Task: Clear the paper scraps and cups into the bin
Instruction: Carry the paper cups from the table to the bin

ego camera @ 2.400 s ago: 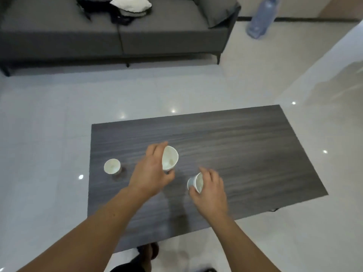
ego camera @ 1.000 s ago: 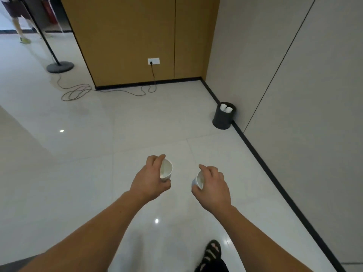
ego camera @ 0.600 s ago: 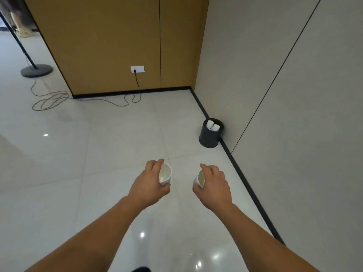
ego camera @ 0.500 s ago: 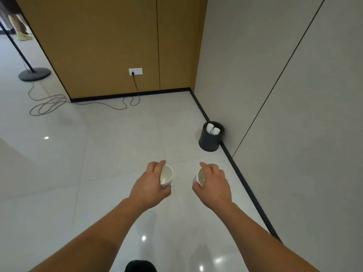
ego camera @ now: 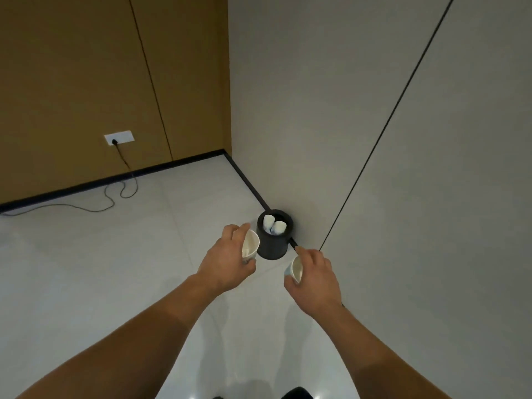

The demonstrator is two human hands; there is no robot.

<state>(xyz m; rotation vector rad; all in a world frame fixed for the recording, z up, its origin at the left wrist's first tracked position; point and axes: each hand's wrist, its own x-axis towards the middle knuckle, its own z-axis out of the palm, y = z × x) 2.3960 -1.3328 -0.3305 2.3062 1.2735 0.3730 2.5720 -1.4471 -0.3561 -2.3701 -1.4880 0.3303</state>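
Note:
A small dark round bin (ego camera: 273,248) stands on the floor against the grey wall, with two white paper cups (ego camera: 273,225) lying inside it. My left hand (ego camera: 227,262) grips a white paper cup (ego camera: 250,245) just left of the bin, its mouth turned toward the bin. My right hand (ego camera: 313,279) holds a second white paper cup (ego camera: 294,271) below and right of the bin, tilted on its side. Both cups are in the air, close to the bin but outside it.
The grey wall (ego camera: 374,139) runs close along the right, meeting a brown panelled wall (ego camera: 86,82) at the corner behind the bin. A cable (ego camera: 115,194) trails from a wall socket (ego camera: 119,137) across the pale tiled floor at left.
I have walked from the table to the corner; the bin has come from farther ahead to right in front of my hands. Both hands still hold their cups.

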